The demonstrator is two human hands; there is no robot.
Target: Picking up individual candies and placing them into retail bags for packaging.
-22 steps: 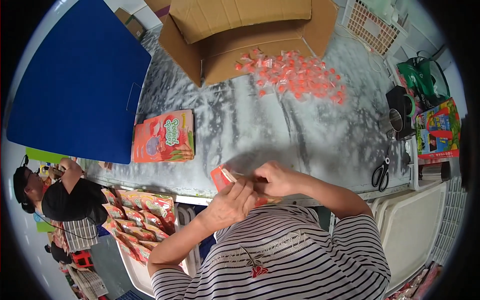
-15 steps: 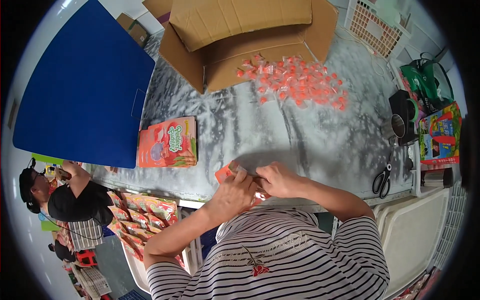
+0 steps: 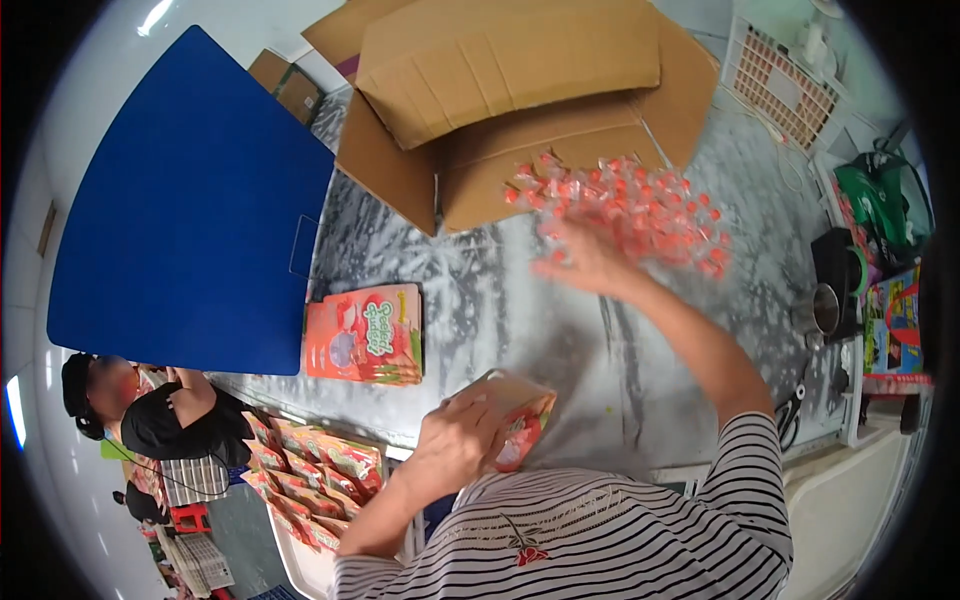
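My left hand [image 3: 460,440] is closed around a red and orange pouch [image 3: 528,425] near the front edge of the table. The pouch's top end looks parted, though its inside is hidden from here. Out over the table, my right hand [image 3: 592,258] is at the near left side of a pile of small red-orange pieces in clear wrappers [image 3: 650,205]. Motion blurs this hand, but the thumb shows apart from the fingers, and nothing is visible between them. A stack of flat pouches [image 3: 365,335] with a similar print lies left of my left hand.
An open cardboard box [image 3: 510,80] stands behind the wrapped pieces. A blue panel [image 3: 190,210] rises at the left. Below it, a white tray [image 3: 300,560] holds several filled pouches. Scissors [image 3: 792,412], a metal cup [image 3: 818,310] and bags sit at the right. Another person [image 3: 175,420] is far left.
My right hand has left the pouch and reached forward to the wrapped pieces. My left hand still holds the pouch, which now stands more upright. The whole view has shifted slightly.
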